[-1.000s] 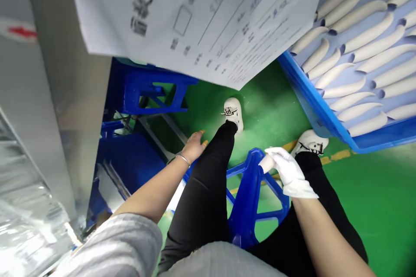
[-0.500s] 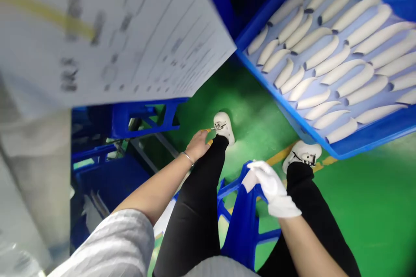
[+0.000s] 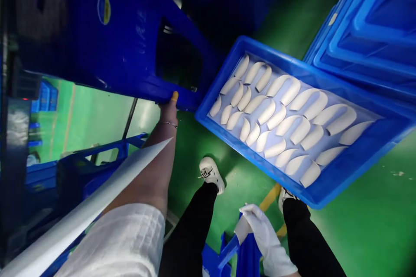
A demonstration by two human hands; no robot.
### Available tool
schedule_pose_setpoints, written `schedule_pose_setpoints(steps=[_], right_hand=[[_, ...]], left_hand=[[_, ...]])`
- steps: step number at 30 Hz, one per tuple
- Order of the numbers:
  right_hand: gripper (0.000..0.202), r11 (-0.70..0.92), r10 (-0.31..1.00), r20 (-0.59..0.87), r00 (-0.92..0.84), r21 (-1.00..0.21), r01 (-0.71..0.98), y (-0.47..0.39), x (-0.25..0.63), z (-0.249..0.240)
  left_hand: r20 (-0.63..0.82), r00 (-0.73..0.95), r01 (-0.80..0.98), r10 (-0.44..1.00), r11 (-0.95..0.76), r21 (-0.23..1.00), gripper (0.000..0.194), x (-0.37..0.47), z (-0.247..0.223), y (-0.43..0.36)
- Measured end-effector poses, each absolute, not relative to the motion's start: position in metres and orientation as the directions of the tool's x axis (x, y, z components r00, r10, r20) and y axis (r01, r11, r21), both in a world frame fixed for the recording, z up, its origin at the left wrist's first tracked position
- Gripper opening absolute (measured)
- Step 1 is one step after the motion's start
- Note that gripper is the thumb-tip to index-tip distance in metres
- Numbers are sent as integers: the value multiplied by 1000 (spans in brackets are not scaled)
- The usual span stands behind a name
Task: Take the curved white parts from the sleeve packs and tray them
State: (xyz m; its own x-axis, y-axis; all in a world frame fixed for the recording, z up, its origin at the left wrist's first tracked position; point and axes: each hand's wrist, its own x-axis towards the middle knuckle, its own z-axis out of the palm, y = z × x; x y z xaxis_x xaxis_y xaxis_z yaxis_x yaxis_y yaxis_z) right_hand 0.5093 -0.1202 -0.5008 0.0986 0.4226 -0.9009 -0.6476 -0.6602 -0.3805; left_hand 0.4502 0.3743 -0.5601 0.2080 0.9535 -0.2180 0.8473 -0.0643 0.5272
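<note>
My bare left hand (image 3: 169,106) is at the lower edge of a large blue plastic panel (image 3: 126,47) with a round sticker and a cutout. Its thumb, in a yellow finger cover, lies over the edge; the other fingers are hidden. A white sheet (image 3: 97,207), seen nearly edge-on, crosses in front of my left forearm. Lower down, my white-gloved right hand (image 3: 261,229) pinches a small flat whitish piece (image 3: 242,228) above a blue stool-like frame (image 3: 248,255). Rows of pale curved pieces (image 3: 266,110) lie in a blue tray (image 3: 256,158).
Stacked blue trays (image 3: 373,39) stand at the upper right. More blue plastic frames (image 3: 100,151) are at the left, beside a dark upright post (image 3: 19,138). My shoe (image 3: 211,174) rests on the green floor (image 3: 367,225), which has a yellow line.
My left hand has gone from above the floor up to the blue panel. The large printed sheet has swung down to nearly edge-on. My right hand still holds its piece; the view has shifted.
</note>
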Motion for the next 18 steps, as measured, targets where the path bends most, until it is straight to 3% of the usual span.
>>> schedule_pose_setpoints(steps=[4,10,13,18], right_hand=[[37,-661,364,-931,25,-278,-697,-110,512,-503],[36,-662,281,-959,-27,-173,-729,-106,513,-510],[36,-650,269,-962,-55,-139,-747,-107,512,-514],[31,-649,296,-953,-59,-155,-745,-109,509,-517]], left_hand=[[-201,-20,807,979,135,575,73,456,-558,381],[-208,-125,792,970,224,568,71,419,-545,363],[-222,-141,820,965,239,520,66,396,-540,354],[-279,-43,898,959,160,410,38,358,-531,332]])
